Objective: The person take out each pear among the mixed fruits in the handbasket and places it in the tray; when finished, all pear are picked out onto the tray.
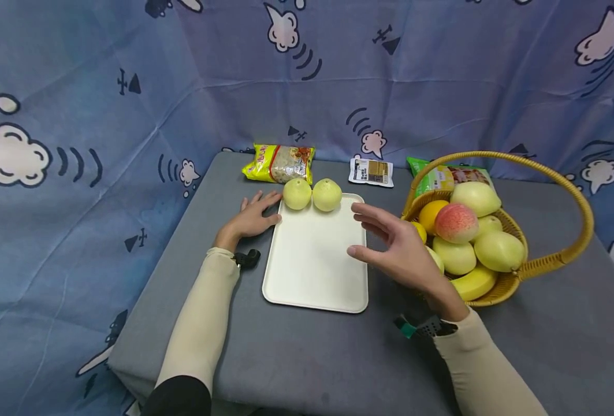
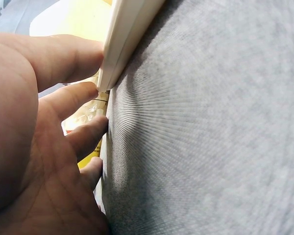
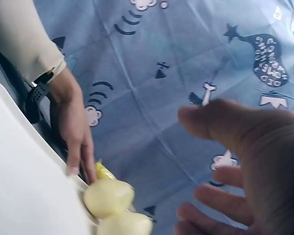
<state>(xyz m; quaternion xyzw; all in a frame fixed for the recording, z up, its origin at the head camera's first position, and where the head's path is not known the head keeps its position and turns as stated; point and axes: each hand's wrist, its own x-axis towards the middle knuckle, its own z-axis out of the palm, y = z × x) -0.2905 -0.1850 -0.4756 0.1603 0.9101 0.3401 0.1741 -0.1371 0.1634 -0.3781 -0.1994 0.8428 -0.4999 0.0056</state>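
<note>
A white rectangular tray (image 1: 314, 260) lies on the grey table. Two round pale yellow-green fruits (image 1: 297, 193), (image 3: 109, 198) sit side by side at its far edge. My left hand (image 1: 252, 218) rests at the tray's left side with fingers extended; in the left wrist view its thumb (image 2: 71, 58) touches the tray's outer edge (image 2: 118, 49). Over the tray's right edge hovers my right hand (image 1: 390, 245), thumb apart from loosely bent fingers, with nothing between them. Right of it stands a wicker basket (image 1: 572, 254) holding a peach (image 1: 456, 222), an orange (image 1: 432, 216), a banana (image 1: 474, 283) and several pale green fruits (image 1: 499, 252).
Along the back lie a yellow snack bag (image 1: 281, 163), a small white packet (image 1: 371, 172) and a green bag (image 1: 434, 178) partly behind the basket. The basket's tall handle (image 1: 532, 164) arches up and rightward. A patterned blue cloth (image 1: 182, 115) hangs behind the table.
</note>
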